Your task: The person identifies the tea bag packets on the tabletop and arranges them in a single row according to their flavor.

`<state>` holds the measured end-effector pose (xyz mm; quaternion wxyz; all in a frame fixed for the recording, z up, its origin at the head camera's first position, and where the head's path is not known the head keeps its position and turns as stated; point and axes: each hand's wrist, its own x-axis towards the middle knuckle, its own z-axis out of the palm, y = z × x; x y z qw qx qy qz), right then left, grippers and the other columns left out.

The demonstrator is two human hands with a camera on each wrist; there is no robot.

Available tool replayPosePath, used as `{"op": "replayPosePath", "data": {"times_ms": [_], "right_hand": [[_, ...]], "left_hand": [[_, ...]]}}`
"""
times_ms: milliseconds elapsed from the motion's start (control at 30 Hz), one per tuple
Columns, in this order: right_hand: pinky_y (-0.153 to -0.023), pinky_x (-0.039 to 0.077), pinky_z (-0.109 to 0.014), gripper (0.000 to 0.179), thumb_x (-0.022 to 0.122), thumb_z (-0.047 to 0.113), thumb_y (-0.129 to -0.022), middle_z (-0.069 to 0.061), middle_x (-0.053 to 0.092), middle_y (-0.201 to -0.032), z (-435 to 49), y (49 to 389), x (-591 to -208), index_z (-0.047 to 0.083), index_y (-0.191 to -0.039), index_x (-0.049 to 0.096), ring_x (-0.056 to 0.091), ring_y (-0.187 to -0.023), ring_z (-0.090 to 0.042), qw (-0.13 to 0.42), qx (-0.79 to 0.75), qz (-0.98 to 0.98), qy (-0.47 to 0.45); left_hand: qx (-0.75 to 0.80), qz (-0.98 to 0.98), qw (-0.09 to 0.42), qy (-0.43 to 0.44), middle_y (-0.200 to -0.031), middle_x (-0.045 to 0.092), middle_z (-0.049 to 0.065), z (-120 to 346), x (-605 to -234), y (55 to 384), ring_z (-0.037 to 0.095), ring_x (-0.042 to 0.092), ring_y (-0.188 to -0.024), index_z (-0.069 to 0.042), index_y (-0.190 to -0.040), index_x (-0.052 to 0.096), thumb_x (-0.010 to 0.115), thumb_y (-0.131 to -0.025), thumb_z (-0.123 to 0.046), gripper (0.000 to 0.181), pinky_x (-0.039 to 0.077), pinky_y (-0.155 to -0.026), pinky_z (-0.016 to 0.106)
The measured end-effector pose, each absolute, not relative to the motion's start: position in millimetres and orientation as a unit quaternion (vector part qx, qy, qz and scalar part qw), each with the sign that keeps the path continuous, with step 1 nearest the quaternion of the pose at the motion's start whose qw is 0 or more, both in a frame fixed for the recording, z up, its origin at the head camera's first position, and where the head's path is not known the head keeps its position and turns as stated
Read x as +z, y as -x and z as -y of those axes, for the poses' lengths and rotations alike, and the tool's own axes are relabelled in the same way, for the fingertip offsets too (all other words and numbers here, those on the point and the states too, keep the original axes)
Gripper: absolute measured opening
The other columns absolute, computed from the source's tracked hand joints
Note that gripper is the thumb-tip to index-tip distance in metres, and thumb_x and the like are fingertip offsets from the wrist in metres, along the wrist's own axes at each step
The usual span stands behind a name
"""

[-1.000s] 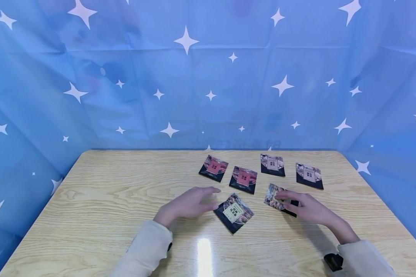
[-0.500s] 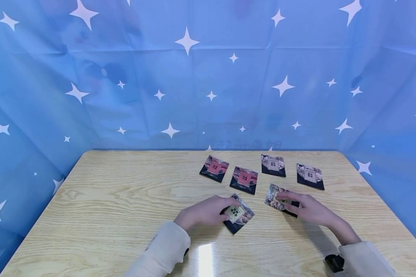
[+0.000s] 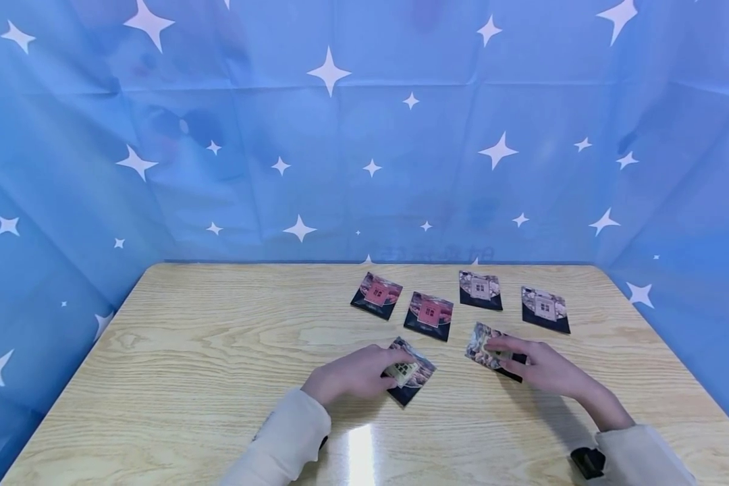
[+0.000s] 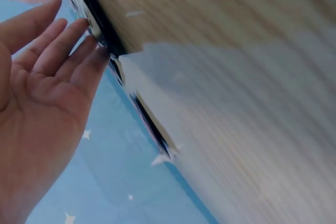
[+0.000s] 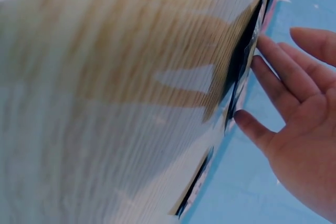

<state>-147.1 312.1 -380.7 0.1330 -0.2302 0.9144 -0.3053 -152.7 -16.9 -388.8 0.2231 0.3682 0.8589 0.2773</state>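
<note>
My left hand (image 3: 358, 371) rests its fingertips on a flat square packet (image 3: 422, 373) with a pale green label and a food picture, covering its left side. In the left wrist view the fingers are nearly straight, tips at the face of the dark-edged packet (image 4: 100, 22). To the right, my right hand (image 3: 541, 364) touches a similar packet (image 3: 478, 343), hiding most of its label. The right wrist view shows the extended fingers (image 5: 278, 72) with their tips against that packet (image 5: 244, 59). Both packets lie on the wooden table (image 3: 219, 351).
Behind the hands lie two packets with red labels, a left one (image 3: 376, 295) and a nearer one (image 3: 428, 315). Farther right are two with pale mauve labels, one at the back (image 3: 480, 290) and one at the side (image 3: 545, 308). A blue starry curtain (image 3: 340, 135) hangs behind the table.
My left hand has moved right onto the green-labelled packet, and over the last half second that packet has slid slightly left with the hand. The right hand keeps its place.
</note>
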Motion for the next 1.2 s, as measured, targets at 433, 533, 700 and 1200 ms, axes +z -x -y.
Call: {"op": "replayPosePath", "data": {"times_ms": [433,533,700,1200], "right_hand": [[-0.08,0.048,-0.044,0.035,0.051,0.013,-0.095,-0.022,0.05,-0.126,-314.0,146.9,-382.2,-0.001,-0.127,0.051,0.049,-0.111,-0.04,0.125,-0.297,-0.916,0.24],[-0.078,0.049,-0.039,0.035,0.051,0.014,-0.095,-0.022,0.05,-0.126,-314.2,146.6,-381.7,-0.001,-0.127,0.051,0.051,-0.108,-0.038,0.127,-0.298,-0.914,0.242],[-0.079,0.049,-0.04,0.036,0.051,0.014,-0.095,-0.022,0.05,-0.127,-314.4,146.4,-381.0,-0.001,-0.127,0.05,0.049,-0.111,-0.04,0.129,-0.301,-0.914,0.24],[-0.081,0.047,-0.049,0.035,0.051,0.013,-0.095,-0.023,0.049,-0.127,-311.9,147.0,-379.2,-0.001,-0.127,0.051,0.047,-0.113,-0.041,0.129,-0.301,-0.915,0.235]], "left_hand": [[0.299,-0.872,0.233,-0.31,-0.082,0.058,0.002,70.6,-382.6,151.5,0.006,0.035,-0.052,-0.013,-0.138,0.041,0.054,-0.093,-0.016,0.047,0.039,-0.063,0.025],[0.305,-0.875,0.226,-0.302,-0.08,0.058,0.0,82.2,-381.2,148.9,0.006,0.034,-0.051,-0.011,-0.138,0.041,0.054,-0.093,-0.017,0.047,0.039,-0.065,0.026],[0.325,-0.875,0.203,-0.295,-0.079,0.059,0.005,94.9,-380.7,146.0,0.007,0.023,-0.04,-0.007,-0.136,0.043,0.051,-0.094,-0.012,0.043,0.041,-0.061,0.025],[0.333,-0.88,0.182,-0.287,-0.13,0.05,0.008,92.4,-387.8,150.4,0.024,0.054,-0.106,-0.006,-0.133,0.045,0.051,-0.094,-0.01,0.04,0.044,-0.084,0.038]]}}
